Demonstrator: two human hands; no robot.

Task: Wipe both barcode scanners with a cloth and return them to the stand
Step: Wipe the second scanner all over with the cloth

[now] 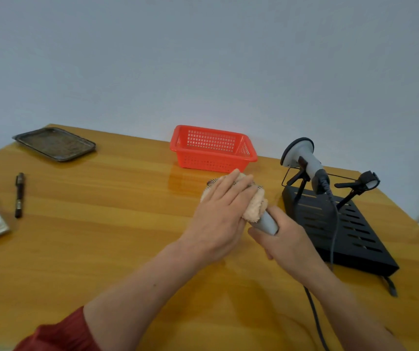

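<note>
Step in hand: wiping one of the two scanners. My right hand (289, 239) holds a clenched grip around the handle of the grey plastic barcode scanner (268, 222), which is lifted just above the glossy yellow wooden bench (102, 236) at about the centre of view, its head end pointing toward 11 o'clock. My left hand (219, 216) lies palm-down over the fluffy pale peach cloth (255, 207), pressing and wrapping it around the scanner's head, which is wholly hidden beneath cloth and fingers; how much of it has been cleaned cannot be judged. The second grey barcode scanner with coiled cable (302, 160) sits in the left cradle of the black slotted metal stand (342, 229) at 3 o'clock, head up; whether it has been wiped I cannot tell. The right cradle (363, 183) stands vacant, and I judge it the destination for the unit in hand. Next move, in my assessment: finish the pass over head and handle, lift the cloth clear, then carry the scanner toward 2 o'clock and seat it without fouling the cable. Red plastic mesh basket (213, 148) at 12 o'clock plays no part.
</note>
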